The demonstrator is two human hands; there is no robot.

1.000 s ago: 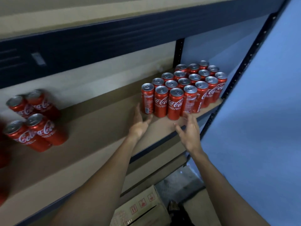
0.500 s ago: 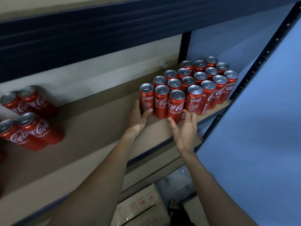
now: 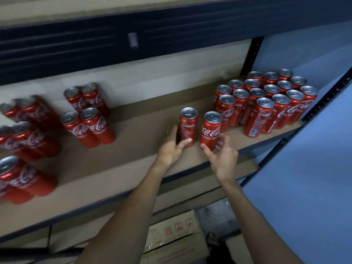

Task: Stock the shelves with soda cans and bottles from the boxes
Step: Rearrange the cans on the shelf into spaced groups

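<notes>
Head view looks down onto a brown shelf (image 3: 133,155) where two red soda cans are held upright, apart from the rest. The left hand (image 3: 171,147) grips the left can (image 3: 187,124) low on its body, thumb across the front and fingers round the far side. The right hand (image 3: 222,155) grips the right can (image 3: 210,130) near its base, thumb on the left and fingers curled round the right. Both cans are near the shelf's front edge, just beside each other with a narrow gap between. Whether they rest on the board or are lifted just off it cannot be told.

Just right of the right can, a packed block of cans (image 3: 270,103) fills the shelf's right end in rows, back to a dark post (image 3: 251,54). Well to the left stands a group of four cans (image 3: 87,115), and farther left more cans (image 3: 22,140), blurred. A dark beam (image 3: 171,35) runs overhead. Below the shelf sits a cardboard box (image 3: 175,233), and a blue wall (image 3: 314,168) closes the right side.
</notes>
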